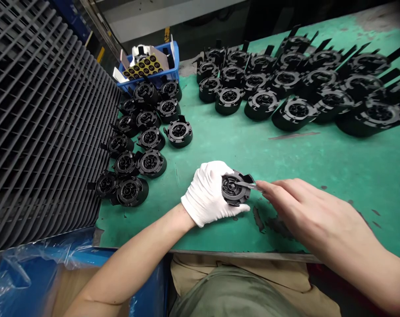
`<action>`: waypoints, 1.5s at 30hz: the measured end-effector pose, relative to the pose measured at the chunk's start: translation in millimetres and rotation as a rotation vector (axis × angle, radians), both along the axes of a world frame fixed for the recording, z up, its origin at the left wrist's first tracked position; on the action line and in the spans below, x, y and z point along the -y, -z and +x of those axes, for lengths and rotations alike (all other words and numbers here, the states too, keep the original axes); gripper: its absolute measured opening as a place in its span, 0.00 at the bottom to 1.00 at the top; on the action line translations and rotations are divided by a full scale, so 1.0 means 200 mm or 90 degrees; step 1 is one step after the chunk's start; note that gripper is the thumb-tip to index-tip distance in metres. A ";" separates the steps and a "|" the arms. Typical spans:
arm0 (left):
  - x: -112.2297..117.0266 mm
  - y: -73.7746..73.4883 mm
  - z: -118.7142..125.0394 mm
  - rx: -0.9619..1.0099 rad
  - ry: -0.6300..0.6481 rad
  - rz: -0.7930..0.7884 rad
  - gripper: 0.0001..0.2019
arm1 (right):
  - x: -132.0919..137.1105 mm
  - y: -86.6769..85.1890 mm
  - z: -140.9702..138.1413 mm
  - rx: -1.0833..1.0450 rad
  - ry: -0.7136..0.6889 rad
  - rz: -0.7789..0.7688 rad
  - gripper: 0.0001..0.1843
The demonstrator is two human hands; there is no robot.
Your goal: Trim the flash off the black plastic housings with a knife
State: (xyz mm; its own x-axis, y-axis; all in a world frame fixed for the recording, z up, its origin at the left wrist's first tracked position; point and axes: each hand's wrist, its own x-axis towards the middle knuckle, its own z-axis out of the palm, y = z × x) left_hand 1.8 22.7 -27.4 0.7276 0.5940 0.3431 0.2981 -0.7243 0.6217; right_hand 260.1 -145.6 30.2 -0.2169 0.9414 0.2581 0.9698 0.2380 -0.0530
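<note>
My left hand (208, 191), in a white glove, wraps round the side of a round black plastic housing (232, 189) on the green table. The housing's ribbed face points up, and a dark tab sticks out at its upper right. Bare, my right hand (301, 209) pinches metal tweezers (253, 186) between thumb and fingers. Their tips reach over the middle of the housing's face; whether they grip anything small there I cannot tell. Part of the housing's left side is hidden by the glove.
Several similar black housings (150, 163) stand in rows to the left, with more (262, 103) along the back right of the green table (220, 136). A blue bin (175, 55) holds a sheet of round yellow-black stickers (143, 67). Dark grid racks (48, 114) rise at the left.
</note>
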 end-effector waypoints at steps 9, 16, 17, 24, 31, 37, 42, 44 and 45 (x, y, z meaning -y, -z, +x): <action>0.01 -0.01 0.01 -0.014 -0.009 -0.019 0.49 | -0.07 -0.16 -0.03 0.077 -0.113 0.037 0.32; 0.01 0.00 0.02 -0.004 -0.010 -0.020 0.51 | -0.04 -0.17 -0.04 0.097 -0.124 0.050 0.33; 0.01 0.01 0.01 -0.007 -0.008 -0.018 0.51 | -0.04 -0.17 -0.04 0.093 -0.124 0.047 0.35; 0.01 0.03 0.02 0.039 -0.008 -0.010 0.50 | -0.02 -0.18 -0.05 0.081 -0.101 0.029 0.42; 0.02 0.07 0.02 0.025 -0.036 0.007 0.52 | -0.01 -0.18 -0.07 0.084 -0.111 0.046 0.40; 0.06 0.07 0.03 0.058 -0.053 0.004 0.52 | -0.01 -0.15 -0.09 0.105 -0.084 0.053 0.31; 0.00 -0.06 -0.02 -0.073 -0.003 -0.003 0.54 | -0.04 -0.12 -0.04 0.075 -0.087 0.042 0.26; -0.06 -0.12 -0.05 -0.135 0.058 -0.008 0.61 | -0.03 -0.10 -0.02 0.055 -0.077 0.034 0.28; -0.10 -0.14 -0.07 -0.153 0.088 -0.012 0.64 | -0.02 -0.09 -0.01 0.039 -0.070 0.031 0.30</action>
